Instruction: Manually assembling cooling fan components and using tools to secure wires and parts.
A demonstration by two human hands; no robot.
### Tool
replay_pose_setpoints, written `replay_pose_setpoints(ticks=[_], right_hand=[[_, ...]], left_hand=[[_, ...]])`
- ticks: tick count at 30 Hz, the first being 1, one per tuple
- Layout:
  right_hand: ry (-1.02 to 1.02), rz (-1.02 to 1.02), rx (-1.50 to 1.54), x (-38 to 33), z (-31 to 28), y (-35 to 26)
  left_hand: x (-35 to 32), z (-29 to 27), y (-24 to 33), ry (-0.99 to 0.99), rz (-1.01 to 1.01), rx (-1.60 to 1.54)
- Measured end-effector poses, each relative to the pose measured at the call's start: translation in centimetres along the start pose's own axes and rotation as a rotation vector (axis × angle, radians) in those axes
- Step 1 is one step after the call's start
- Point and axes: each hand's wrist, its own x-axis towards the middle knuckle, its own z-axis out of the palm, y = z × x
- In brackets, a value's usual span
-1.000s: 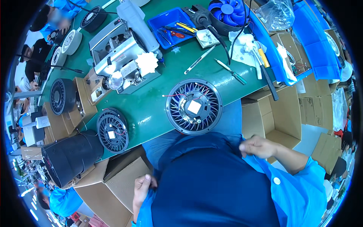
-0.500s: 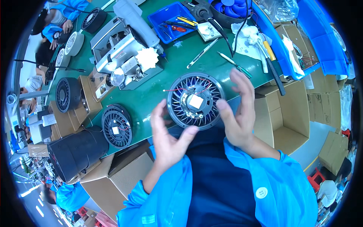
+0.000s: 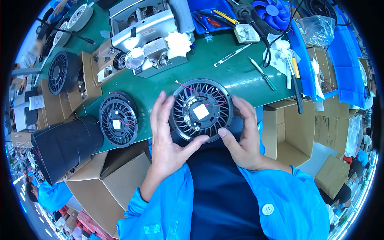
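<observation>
Spoked black disc (image 3: pixel 204 88), face up, at the near edge of the green table (image 3: pixel 224 72); white square pad (image 3: pixel 201 112) near its middle, red lead (image 3: pixel 188 87) running off toward 10–11 o'clock. Round, so no long axis to line up. Left hand (image 3: pixel 165 148) closed about the rim from 9 to 6, right hand (image 3: pixel 249 146) from 2 to 4, thumbs along the lower edge; disc sits between the palms, neither hand clearly nearer. Whether it is lifted clear, cannot tell. Beyond: second spoked disc (image 3: pixel 108 125) lying at 9, black cylinder (image 3: pixel 66 148) just past it, grey metal machine (image 3: pixel 134 36) at 11, green-handled screwdriver (image 3: pixel 269 83) at 2, open carton (image 3: pixel 298 154) at 4.
</observation>
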Motion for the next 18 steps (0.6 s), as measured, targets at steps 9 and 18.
replay_pose_setpoints(ticks=[9, 18], right_hand=[[0.040, -0.160, -0.170, 1.2, 0.2, -1.0], [0.060, -0.164, -0.143, 1.5, 0.6, 0.0]], left_hand=[[-0.7, -0.2, -0.7, 0.024, 0.098, 0.070], [-1.8, 0.6, -1.5, 0.079, 0.167, 0.104]])
